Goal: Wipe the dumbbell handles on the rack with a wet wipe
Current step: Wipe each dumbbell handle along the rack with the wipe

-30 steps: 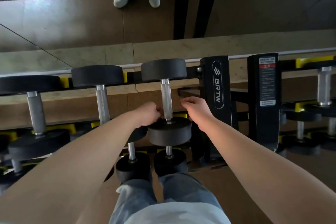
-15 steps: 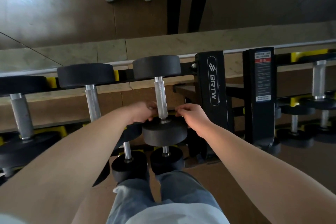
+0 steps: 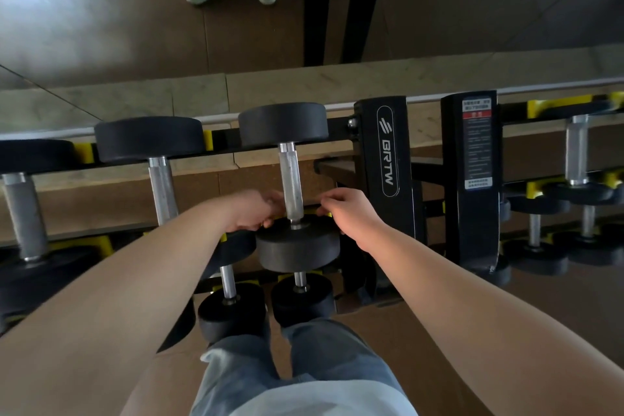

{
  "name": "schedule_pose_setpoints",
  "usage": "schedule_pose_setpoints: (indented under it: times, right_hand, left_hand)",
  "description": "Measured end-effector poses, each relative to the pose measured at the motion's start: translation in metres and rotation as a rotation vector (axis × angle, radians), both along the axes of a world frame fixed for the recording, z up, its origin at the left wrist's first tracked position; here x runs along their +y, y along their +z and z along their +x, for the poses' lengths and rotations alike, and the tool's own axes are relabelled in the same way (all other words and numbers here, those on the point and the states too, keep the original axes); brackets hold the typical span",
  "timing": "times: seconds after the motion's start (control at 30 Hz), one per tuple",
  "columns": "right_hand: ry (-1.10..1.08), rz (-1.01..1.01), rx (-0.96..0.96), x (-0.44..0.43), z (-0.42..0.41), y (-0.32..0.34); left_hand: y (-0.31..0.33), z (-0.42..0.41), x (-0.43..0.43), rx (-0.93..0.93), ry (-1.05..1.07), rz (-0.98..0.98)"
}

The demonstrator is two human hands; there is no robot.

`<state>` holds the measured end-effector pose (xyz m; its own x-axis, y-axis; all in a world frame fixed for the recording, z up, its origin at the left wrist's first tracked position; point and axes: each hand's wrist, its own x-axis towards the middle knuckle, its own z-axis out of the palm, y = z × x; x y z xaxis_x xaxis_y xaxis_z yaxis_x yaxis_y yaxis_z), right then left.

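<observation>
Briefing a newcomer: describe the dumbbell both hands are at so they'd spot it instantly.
Find the black rack upright with white BRTW lettering. Immediately left of it, on the top tier, lies a dumbbell with round black heads and a knurled silver handle. Unlike the dumbbells further left, it has the left hand and right hand flanking its handle's near end.

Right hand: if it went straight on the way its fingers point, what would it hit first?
The right hand would likely meet the dumbbell handle just left of its fingertips, though depth is unclear.
</observation>
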<state>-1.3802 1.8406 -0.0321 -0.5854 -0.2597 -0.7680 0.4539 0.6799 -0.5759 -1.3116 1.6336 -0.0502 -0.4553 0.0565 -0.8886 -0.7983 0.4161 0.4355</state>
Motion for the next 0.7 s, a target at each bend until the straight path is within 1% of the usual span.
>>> schedule_pose_setpoints:
  times: [0.03, 0.07, 0.1, 0.13, 0.2, 0.23, 0.27, 0.33, 0.37, 0.43, 0.5, 0.57, 0.6, 0.63, 0.67, 0.7]
  right_hand:
    - [0.009, 0.006, 0.002, -0.001, 0.0, 0.001]
    - [0.018, 0.01, 0.003, -0.001, -0.001, 0.002]
    - [0.028, 0.011, 0.003, -0.001, -0.001, 0.002]
    - [0.033, 0.01, 0.003, 0.0, -0.002, 0.004]
    - [0.029, 0.003, 0.001, 0.0, -0.005, 0.008]
    - [0.028, -0.001, 0.005, -0.001, -0.006, 0.009]
    - [0.031, -0.006, 0.009, -0.001, -0.007, 0.01]
    - [0.04, -0.018, 0.011, -0.003, -0.008, 0.011]
    - [0.043, -0.021, 0.011, -0.004, -0.008, 0.011]
    - [0.043, -0.017, 0.013, -0.005, -0.007, 0.011]
    - [0.041, -0.013, 0.011, -0.006, -0.006, 0.011]
    - [0.036, -0.013, 0.002, -0.006, -0.005, 0.012]
    - [0.037, -0.012, -0.002, -0.006, -0.004, 0.013]
    - [0.041, -0.013, -0.003, -0.006, -0.005, 0.015]
    - [0.047, -0.014, -0.003, -0.006, -0.005, 0.017]
    - [0.054, -0.016, -0.001, -0.006, -0.006, 0.019]
  left_hand:
    - [-0.001, 0.003, 0.002, 0.0, -0.056, -0.021]
    - [-0.001, 0.005, 0.003, 0.011, -0.049, -0.025]
    - [-0.002, 0.004, 0.004, 0.021, 0.016, -0.02]
    - [-0.001, 0.001, 0.005, 0.037, 0.159, -0.007]
    - [-0.001, -0.012, 0.003, 0.092, 0.607, 0.012]
    - [0.0, -0.02, 0.001, 0.146, 0.781, 0.012]
    - [0.004, -0.027, 0.001, 0.202, 0.863, 0.003]
    - [0.013, -0.031, 0.004, 0.266, 0.795, -0.067]
    - [0.015, -0.027, 0.007, 0.274, 0.704, -0.114]
    - [0.018, -0.009, 0.014, 0.25, 0.444, -0.214]
    - [0.018, 0.012, 0.024, 0.218, 0.185, -0.259]
    - [0.019, 0.025, 0.029, 0.213, 0.091, -0.253]
    - [0.022, 0.027, 0.029, 0.218, 0.108, -0.251]
    - [0.026, 0.024, 0.028, 0.231, 0.201, -0.239]
    - [0.03, 0.018, 0.027, 0.24, 0.373, -0.216]
    - [0.034, 0.01, 0.025, 0.242, 0.612, -0.168]
